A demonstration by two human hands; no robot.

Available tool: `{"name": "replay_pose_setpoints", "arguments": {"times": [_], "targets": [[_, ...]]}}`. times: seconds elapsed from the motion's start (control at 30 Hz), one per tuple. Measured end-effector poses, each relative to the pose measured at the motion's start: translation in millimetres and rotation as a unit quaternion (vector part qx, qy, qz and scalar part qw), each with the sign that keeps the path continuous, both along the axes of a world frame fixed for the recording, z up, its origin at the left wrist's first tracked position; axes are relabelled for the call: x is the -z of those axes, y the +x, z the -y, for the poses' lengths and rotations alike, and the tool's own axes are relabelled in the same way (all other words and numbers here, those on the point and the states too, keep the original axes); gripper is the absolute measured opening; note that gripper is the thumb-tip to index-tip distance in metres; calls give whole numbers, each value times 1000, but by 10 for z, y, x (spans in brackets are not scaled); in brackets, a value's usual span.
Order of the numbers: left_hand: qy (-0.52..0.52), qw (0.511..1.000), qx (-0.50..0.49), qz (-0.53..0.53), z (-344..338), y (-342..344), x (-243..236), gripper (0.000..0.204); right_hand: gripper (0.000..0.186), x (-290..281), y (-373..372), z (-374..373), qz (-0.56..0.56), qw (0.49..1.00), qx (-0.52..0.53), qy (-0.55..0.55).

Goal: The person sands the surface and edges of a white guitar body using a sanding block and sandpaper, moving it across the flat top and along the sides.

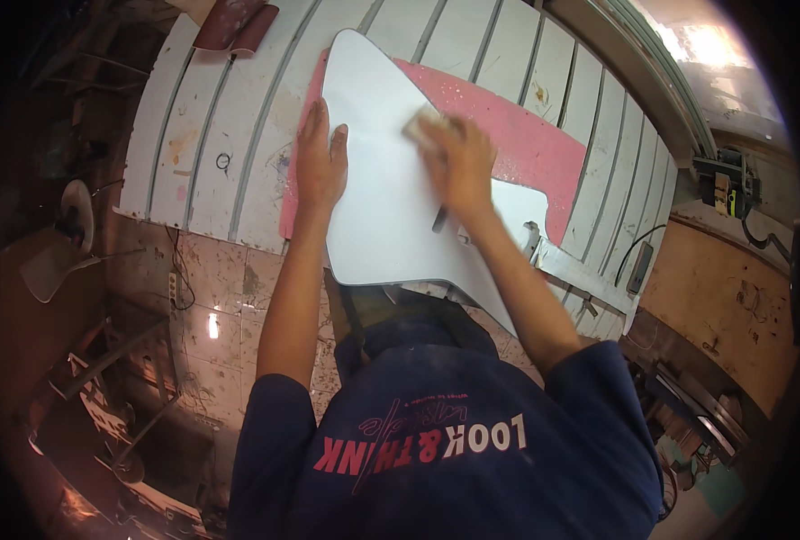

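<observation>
Head view: you seem to be rubbing the smooth, round-cornered white board (382, 198) with a tan pad (423, 129); light, even strokes should come next. Your left hand (321, 166) steadies the board's edge, fingers together, thumb apart. Your right hand (465, 168) pinches the pad. Underneath: a pink sheet (535, 135), slatted worktop (274, 117).
</observation>
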State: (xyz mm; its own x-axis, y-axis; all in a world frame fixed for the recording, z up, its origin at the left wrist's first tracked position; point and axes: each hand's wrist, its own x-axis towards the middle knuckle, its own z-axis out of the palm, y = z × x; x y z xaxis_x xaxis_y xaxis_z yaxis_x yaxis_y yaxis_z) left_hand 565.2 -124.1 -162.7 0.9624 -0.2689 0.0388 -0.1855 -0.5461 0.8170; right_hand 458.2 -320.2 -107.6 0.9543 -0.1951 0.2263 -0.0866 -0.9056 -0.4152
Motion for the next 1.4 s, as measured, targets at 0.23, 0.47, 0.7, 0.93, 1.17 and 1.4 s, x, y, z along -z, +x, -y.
{"name": "replay_pose_setpoints", "arguments": {"times": [0.23,0.47,0.7,0.93,1.17,1.4], "targets": [[-7,1000,-2,6,-25,40,16,61,44,23,-297,-215,-18,996,-82,19],[-23,1000,-11,-6,7,50,9,59,41,46,-677,-523,6,997,-75,31],[-40,999,-7,-9,29,17,-35,59,53,-89,303,118,28,999,7,21],[-51,998,-11,-19,-2,33,-15,56,43,57,-438,-182,4,996,-86,36],[-37,999,-20,-13,-17,49,-10,56,50,83,-586,-291,-28,996,-69,54],[-51,999,-12,-14,52,33,-25,56,51,-13,213,135,5,1000,-2,21]]}}
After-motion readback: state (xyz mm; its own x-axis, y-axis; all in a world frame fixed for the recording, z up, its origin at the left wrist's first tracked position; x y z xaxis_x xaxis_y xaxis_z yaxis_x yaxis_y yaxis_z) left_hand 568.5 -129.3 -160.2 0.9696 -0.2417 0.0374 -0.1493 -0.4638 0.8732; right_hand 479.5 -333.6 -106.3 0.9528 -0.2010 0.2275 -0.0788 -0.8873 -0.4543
